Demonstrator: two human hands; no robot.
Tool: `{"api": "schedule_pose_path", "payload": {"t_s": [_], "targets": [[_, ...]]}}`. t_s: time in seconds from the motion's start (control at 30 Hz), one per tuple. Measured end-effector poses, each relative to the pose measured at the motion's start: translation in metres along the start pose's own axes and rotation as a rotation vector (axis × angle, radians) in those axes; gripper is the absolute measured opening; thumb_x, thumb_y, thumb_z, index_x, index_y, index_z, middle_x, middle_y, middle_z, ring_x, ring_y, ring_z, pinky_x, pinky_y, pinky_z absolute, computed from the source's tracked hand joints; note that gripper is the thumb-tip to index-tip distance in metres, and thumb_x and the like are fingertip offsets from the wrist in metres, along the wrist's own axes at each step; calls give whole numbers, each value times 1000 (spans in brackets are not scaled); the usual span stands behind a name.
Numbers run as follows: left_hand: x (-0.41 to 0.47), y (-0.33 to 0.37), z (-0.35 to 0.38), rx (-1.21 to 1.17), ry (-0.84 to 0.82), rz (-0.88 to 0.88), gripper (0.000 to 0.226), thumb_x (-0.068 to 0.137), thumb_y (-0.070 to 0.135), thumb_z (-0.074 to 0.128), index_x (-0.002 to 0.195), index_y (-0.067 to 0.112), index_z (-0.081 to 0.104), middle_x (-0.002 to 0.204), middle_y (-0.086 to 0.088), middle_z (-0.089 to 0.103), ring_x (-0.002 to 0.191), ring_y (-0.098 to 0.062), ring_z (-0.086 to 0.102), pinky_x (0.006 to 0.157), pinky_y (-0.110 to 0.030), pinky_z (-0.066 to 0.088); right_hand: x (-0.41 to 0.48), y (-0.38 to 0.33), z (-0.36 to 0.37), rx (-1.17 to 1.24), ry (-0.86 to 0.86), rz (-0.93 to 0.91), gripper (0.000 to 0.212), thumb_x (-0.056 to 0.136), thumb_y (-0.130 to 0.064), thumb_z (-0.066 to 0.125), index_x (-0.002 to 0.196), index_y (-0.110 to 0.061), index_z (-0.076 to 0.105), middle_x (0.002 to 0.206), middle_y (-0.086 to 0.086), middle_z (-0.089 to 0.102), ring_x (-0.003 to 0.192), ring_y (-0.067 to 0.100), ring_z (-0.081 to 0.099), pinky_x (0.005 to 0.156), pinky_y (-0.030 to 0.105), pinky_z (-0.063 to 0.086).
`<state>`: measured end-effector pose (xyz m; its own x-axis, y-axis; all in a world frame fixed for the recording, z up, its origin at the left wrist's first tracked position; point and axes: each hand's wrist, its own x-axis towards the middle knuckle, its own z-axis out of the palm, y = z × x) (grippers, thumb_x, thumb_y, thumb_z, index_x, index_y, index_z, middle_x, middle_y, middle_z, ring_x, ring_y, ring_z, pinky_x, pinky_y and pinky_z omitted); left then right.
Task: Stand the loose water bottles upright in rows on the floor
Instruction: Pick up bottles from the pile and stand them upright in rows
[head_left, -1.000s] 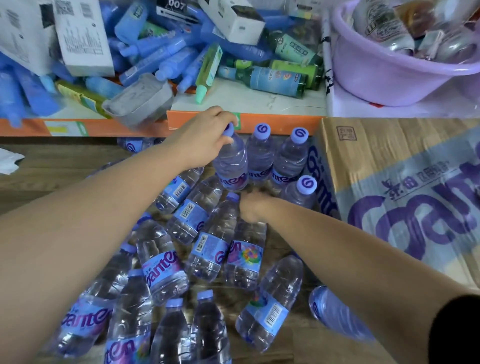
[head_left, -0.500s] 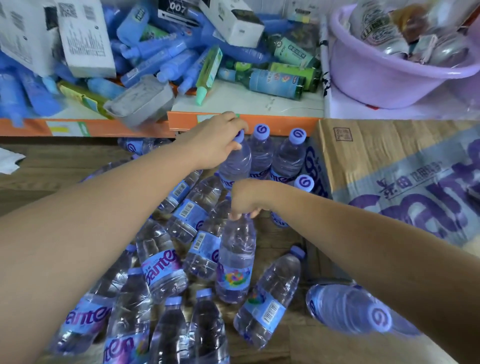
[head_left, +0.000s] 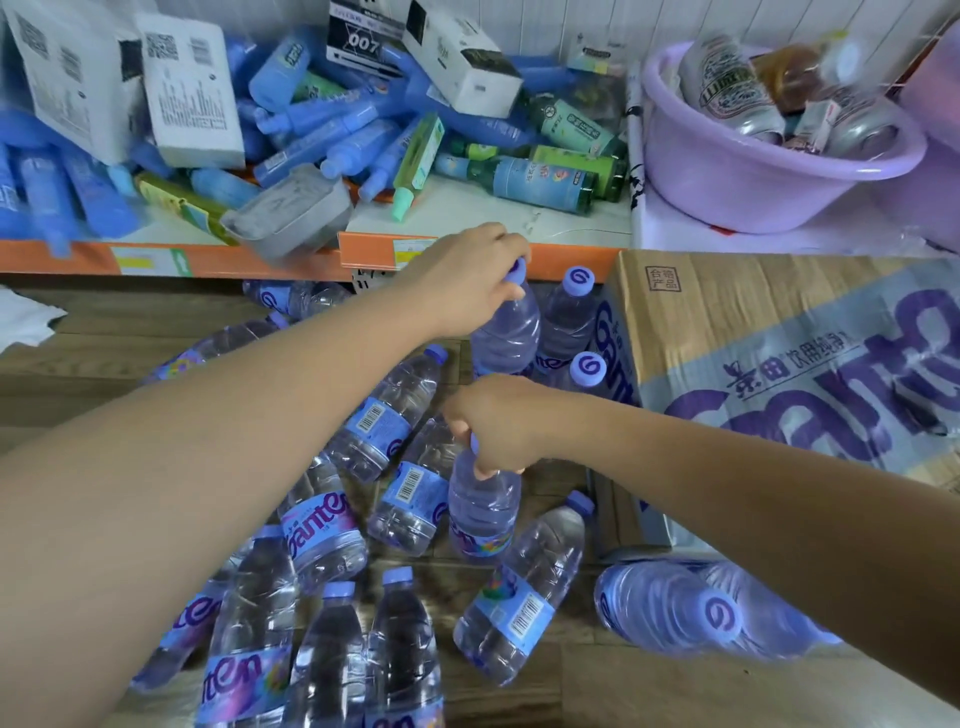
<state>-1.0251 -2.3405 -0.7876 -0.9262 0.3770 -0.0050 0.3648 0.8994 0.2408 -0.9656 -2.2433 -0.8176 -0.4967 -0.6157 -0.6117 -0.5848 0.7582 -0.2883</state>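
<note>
Head view, looking down at a wooden floor (head_left: 93, 374) strewn with water bottles. The left hand (head_left: 467, 280) is closed over the cap and neck of an upright bottle (head_left: 506, 332) that stands at the left end of a short row below the orange shelf edge (head_left: 208, 257). Beside it on the right stands a second upright bottle (head_left: 569, 317), and nearer the camera a third (head_left: 588, 369), both close against the side of a printed carton (head_left: 779, 353). The right hand (head_left: 498, 423) grips the neck of another bottle (head_left: 483, 512), fingers curled around the cap; this bottle hangs roughly vertical, and whether its base touches the floor cannot be told. Around and below it lie loose bottles (head_left: 384, 415) on their sides, overlapping in a heap that reaches the lower frame edge; one lying bottle (head_left: 670, 608) at lower right points its cap toward the camera. The shelf above carries blue tubes (head_left: 332, 156), green bottles (head_left: 540, 179) and white boxes (head_left: 192, 93); a lilac basin (head_left: 727, 171) holding cans sits at upper right.
</note>
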Motion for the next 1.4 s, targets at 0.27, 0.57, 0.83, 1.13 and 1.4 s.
{"api": "schedule_pose_path", "payload": {"t_s": [0.27,0.57,0.83,1.13,1.4], "targets": [[-3,-8,54,96,-184,-77,36,94,11,52,128,5,49,127,-15,47,107,-36,56,88,-44,48,-4,9,-4,128,38,-66,17,86,-25,67,91,-14,55,107,10,67,80,27,68,77,33,51],[2,-18,55,106,-120,-111,23,98,24,38,107,8,51,82,1,52,80,-26,49,56,-28,35,-7,22,-10,-14,127,-88,21,88,-3,54,104,-9,66,104,7,63,97,20,51,82,34,45],[-9,-22,42,-50,-125,-151,58,88,27,61,140,15,39,139,-12,45,125,-31,44,94,-36,40,0,38,-6,-37,311,41,13,81,-9,60,88,2,61,87,17,62,78,26,50,65,35,41],[-47,-59,74,-24,-317,-379,26,93,30,45,98,6,55,109,-20,62,96,-35,57,84,-42,50,0,40,-11,34,427,144,23,81,-13,62,100,0,61,103,16,58,89,29,55,70,36,45],[-55,-59,102,-58,-450,-391,45,96,21,45,134,-1,36,117,-21,58,110,-36,55,84,-34,42,2,35,-14,33,386,128,26,79,-14,62,102,-2,62,102,16,61,96,31,58,81,42,50]]}}
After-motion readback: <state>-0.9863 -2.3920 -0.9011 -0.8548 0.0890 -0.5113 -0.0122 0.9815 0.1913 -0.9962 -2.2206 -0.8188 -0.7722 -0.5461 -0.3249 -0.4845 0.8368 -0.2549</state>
